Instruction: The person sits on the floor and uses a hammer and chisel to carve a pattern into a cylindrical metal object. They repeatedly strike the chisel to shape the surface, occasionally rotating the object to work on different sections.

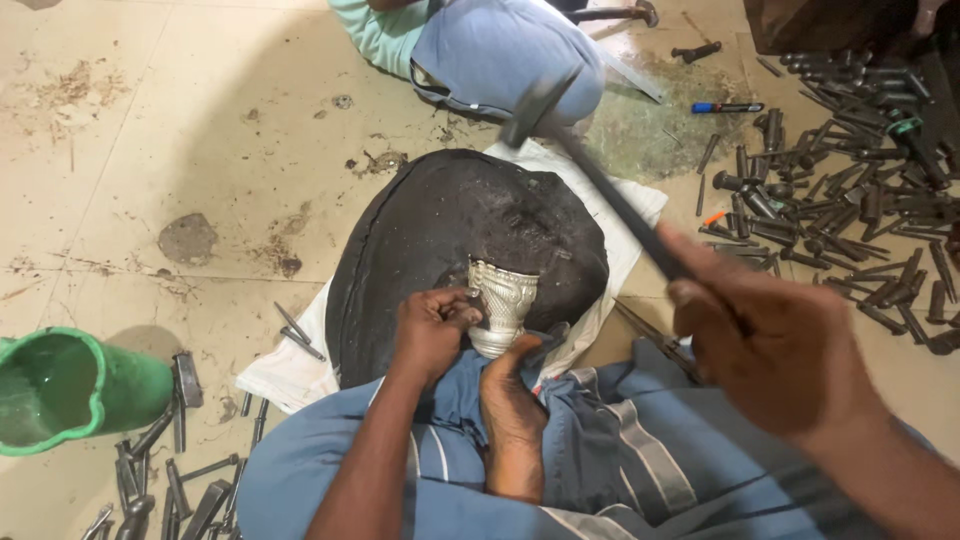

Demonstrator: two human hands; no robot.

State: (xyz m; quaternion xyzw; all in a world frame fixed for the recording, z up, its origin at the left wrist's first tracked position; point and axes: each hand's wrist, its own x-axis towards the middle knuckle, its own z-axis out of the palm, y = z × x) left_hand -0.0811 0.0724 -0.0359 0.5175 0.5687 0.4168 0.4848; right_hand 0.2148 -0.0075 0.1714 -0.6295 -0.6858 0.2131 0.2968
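A silver embossed cup-shaped piece [503, 303] lies on a black domed block [440, 220]. My left hand [430, 332] is closed around a short dark punch [466, 318], mostly hidden by my fingers, with its tip against the left side of the piece. My bare foot [512, 400] presses against the bottom of the piece. My right hand [772, 345] grips the handle of a hammer [600, 180]. The hammer is raised, and its blurred head [533, 108] hangs above and behind the block.
White cloth [285, 372] lies under the block. A green jug [60, 388] stands at the left, with metal tools [170, 470] beside it. Several dark punches [840, 170] cover the floor at the right, near a blue marker [726, 107]. Another person's knee [490, 45] is at the top.
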